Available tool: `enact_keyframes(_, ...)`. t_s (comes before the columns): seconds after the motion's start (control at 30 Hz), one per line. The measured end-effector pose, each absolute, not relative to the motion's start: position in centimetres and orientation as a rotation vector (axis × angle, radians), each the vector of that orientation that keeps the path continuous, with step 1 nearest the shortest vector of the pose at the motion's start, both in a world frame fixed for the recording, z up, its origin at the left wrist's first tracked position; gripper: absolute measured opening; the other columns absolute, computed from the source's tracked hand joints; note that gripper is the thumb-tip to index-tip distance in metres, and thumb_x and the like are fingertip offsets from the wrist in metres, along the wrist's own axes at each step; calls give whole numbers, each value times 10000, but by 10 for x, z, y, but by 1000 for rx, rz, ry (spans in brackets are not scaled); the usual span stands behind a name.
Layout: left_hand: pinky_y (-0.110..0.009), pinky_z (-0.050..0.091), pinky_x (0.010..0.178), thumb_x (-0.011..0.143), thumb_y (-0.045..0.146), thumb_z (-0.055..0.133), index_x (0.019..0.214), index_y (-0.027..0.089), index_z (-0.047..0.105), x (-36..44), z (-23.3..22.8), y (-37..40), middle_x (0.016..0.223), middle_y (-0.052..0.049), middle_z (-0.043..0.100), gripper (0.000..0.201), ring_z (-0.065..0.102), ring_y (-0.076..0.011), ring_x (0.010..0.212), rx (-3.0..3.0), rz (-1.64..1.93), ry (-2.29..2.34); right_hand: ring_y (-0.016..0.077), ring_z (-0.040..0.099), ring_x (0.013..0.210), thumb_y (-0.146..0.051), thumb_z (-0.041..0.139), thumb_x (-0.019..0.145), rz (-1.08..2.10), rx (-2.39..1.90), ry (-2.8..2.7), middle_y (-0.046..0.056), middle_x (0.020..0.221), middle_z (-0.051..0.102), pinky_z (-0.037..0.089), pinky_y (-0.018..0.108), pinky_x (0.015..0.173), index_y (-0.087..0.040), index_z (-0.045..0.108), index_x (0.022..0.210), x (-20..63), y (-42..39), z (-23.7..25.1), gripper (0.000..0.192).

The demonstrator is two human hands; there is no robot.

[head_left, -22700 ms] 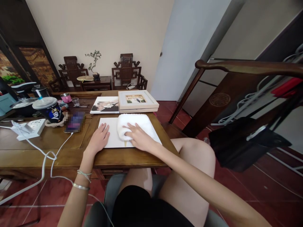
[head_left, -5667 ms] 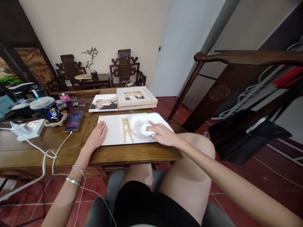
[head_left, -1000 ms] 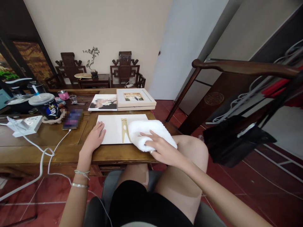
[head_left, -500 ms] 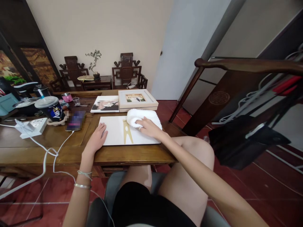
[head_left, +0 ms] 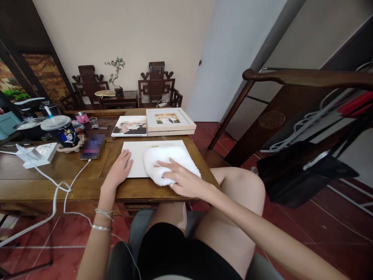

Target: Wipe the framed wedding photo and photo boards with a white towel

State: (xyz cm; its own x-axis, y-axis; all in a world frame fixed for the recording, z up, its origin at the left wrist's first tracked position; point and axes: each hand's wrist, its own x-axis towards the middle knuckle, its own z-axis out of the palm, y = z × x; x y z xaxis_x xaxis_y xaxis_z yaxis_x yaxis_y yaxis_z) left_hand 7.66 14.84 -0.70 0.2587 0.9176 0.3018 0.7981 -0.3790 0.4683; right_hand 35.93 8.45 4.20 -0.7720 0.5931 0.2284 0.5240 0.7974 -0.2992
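Note:
A flat white board (head_left: pixel 136 163) lies near the front edge of the wooden table. My left hand (head_left: pixel 120 170) rests flat on its left edge, fingers stretched out. A fluffy white cloth (head_left: pixel 180 154) covers the board's right part, bunched in my right hand (head_left: pixel 186 179), which presses on it with its fingers partly sunk into the pile. Only the top of a gold-coloured shape (head_left: pixel 155 146) on the board shows above the cloth; the rest is hidden. The cloth's near edge hangs over the board's front edge.
Behind the board lie a photo panel (head_left: pixel 131 128) and a pale framed picture (head_left: pixel 171 118). To the left are a lidded drink cup (head_left: pixel 65 132), a phone (head_left: pixel 92 147), a power strip (head_left: pixel 39 155) and white cables. A wooden chair back (head_left: pixel 271 116) stands on the right.
My right hand has moved the cloth toward me and slightly left, across the gold shape, which now is mostly covered. My left hand has stayed in place on the board.

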Motion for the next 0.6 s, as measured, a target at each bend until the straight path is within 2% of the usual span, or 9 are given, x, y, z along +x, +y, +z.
enact_keyframes(0.13, -453, 235, 1204, 950, 392, 357, 1378, 98, 510, 76, -9, 149, 1525, -151, 413, 542, 297, -269, 1460, 2309, 808, 1603, 274, 353, 1427, 12, 420, 691, 307, -927, -2647, 185, 1366, 580, 212, 574, 1169, -135, 652, 1055, 350, 121, 43, 456)
enact_keyframes(0.33, -447, 229, 1205, 945, 391, 364, 1371, 78, 512, 77, -7, 149, 1519, -173, 415, 549, 298, -270, 1459, 2299, 796, 1613, 324, 362, 1413, -21, 424, 773, 191, -1151, -2593, 218, 1393, 540, 282, 596, 1104, -110, 609, 1210, 322, 168, 41, 483)
enact_keyframes(0.47, -459, 237, 1201, 947, 390, 356, 1372, 80, 511, 77, -7, 149, 1522, -172, 409, 548, 300, -272, 1459, 2307, 788, 1614, 336, 348, 1414, -42, 456, 795, 130, -1186, -2639, 245, 1417, 505, 243, 623, 1108, -96, 610, 1215, 308, 145, 45, 451)
enact_keyframes(0.6, -462, 242, 1200, 947, 387, 355, 1373, 72, 507, 77, -7, 148, 1527, -179, 397, 551, 290, -277, 1462, 2314, 781, 1604, 341, 298, 1440, -48, 472, 782, 211, -1068, -2718, 217, 1462, 471, 205, 641, 1126, -110, 647, 1148, 308, 95, 51, 410)
